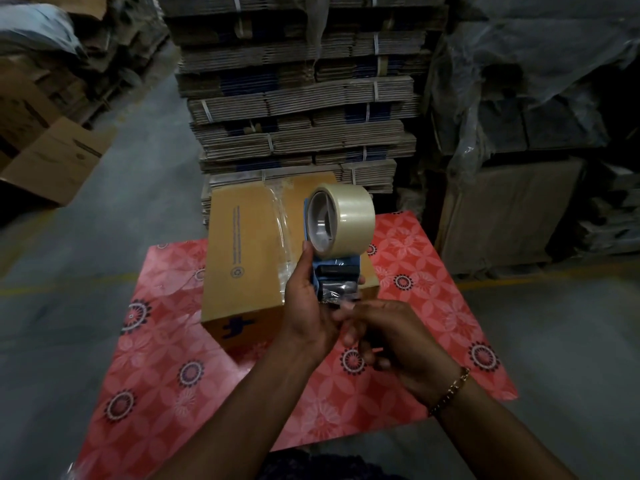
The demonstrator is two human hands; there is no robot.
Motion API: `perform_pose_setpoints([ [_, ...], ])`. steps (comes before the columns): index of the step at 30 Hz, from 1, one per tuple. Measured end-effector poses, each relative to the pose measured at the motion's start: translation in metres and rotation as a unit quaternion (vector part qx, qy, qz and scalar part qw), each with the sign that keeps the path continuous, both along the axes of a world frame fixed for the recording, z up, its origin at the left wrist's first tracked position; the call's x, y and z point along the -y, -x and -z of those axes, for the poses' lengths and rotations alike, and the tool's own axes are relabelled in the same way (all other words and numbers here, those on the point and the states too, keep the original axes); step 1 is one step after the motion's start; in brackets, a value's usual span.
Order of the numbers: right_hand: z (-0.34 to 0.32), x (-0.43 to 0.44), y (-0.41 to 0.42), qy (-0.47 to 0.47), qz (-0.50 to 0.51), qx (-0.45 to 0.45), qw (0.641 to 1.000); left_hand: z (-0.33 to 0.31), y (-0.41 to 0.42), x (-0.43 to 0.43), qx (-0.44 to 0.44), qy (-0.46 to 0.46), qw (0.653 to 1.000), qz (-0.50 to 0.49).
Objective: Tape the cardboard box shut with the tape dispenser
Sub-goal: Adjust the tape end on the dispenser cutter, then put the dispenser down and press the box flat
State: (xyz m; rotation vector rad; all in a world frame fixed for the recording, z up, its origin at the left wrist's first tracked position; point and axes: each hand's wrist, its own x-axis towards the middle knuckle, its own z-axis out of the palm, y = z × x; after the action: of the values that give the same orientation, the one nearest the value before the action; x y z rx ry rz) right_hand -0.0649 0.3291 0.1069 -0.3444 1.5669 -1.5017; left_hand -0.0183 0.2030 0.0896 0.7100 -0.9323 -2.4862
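Note:
A brown cardboard box [242,251] lies on a red flowered sheet [415,271], its top flaps closed with a strip of clear tape running along the seam. Above the box's near right corner I hold a blue tape dispenser [337,271] upright, its roll of clear tape [346,220] on top. My left hand [308,306] grips the dispenser's body from the left. My right hand [391,337], with a bracelet on the wrist, is at the dispenser's lower end, fingers curled and blurred around the tape end or handle; exactly what it pinches is unclear.
A tall stack of strapped flat cardboard [298,98] rises just behind the box. An open carton [52,161] sits at the left on the concrete floor. Plastic-covered pallets [519,133] stand at the right.

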Motion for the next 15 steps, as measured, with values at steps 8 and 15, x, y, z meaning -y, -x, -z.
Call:
perform_pose_setpoints([
  [8,-0.013,-0.043,0.07,-0.002,0.084,-0.068,0.994,0.011,-0.005,0.016,0.059,0.133,0.987,0.072],
  [15,-0.01,-0.052,0.101,-0.054,-0.024,-0.116,0.992,0.013,0.005,0.021,0.165,0.249,0.926,0.229],
])
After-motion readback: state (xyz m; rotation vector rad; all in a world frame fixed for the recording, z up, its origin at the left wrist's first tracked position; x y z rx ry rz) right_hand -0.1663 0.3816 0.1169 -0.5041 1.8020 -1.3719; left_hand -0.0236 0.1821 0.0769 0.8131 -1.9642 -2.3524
